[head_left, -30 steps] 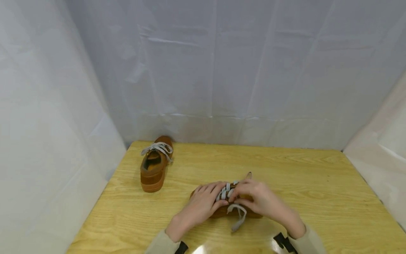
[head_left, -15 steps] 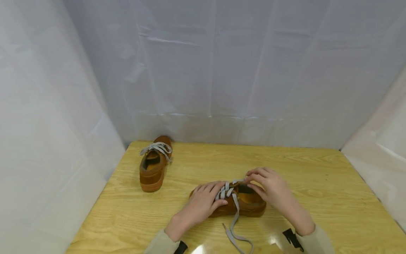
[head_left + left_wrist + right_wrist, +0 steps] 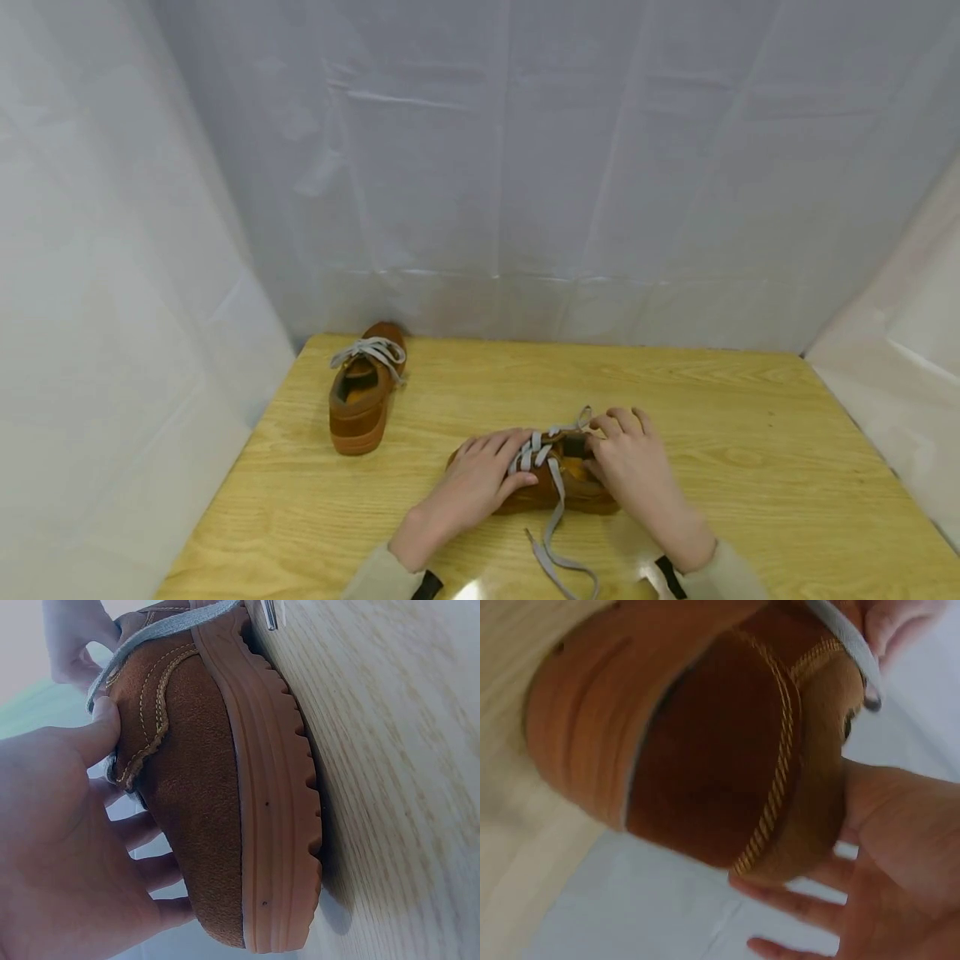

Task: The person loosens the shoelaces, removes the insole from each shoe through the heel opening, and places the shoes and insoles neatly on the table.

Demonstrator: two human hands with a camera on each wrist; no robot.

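The brown shoe (image 3: 531,497) lies with its long axis running between the left hand (image 3: 472,479) and right hand (image 3: 636,467) — toe (image 3: 214,892) pointing left, beneath the left hand's spread fingers. The right touches the heel collar (image 3: 814,802), fingers apart; whether they grip, I cannot tell.

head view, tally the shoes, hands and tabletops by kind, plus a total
Shoes: 2 (near shoe, far shoe)
Hands: 2 (left hand, right hand)
Tabletops: 1 (wood-grain tabletop)
Total: 5
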